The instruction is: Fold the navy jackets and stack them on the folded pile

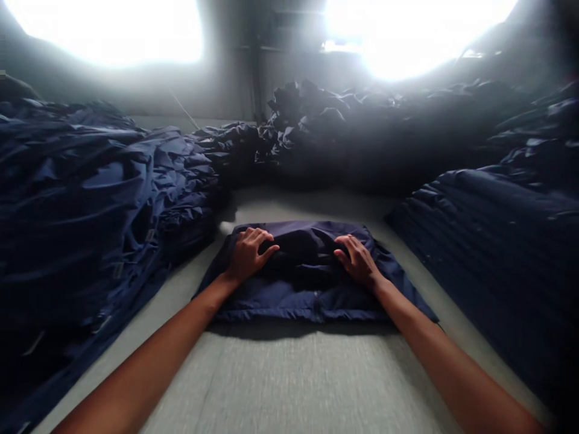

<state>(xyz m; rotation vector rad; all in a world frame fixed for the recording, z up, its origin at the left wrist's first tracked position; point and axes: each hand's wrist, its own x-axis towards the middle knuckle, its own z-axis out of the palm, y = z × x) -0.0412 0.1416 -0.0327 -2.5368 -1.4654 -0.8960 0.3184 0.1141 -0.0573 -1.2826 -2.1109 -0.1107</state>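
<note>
A dark navy garment (294, 295) lies folded on the pale cloth-covered table (280, 380), its hem with a short seam or zip end toward me. On its left part rests my left hand (251, 250), fingers bent a little and thumb apart. My right hand (357, 259) touches the right part, also with thumb and fingers apart. Between the two hands the fabric is creased and slightly raised. Neither hand grips the cloth visibly. A sleeve or loose flap (402, 283) sticks out at the right side.
Tall piles of navy garments (90, 199) stand along the left. Another neat stack (479, 241) lines the right. Crumpled dark garments (312, 126) are heaped at the back. A small whitish thing (227, 228) lies near the garment's far left corner. Bright light glares above.
</note>
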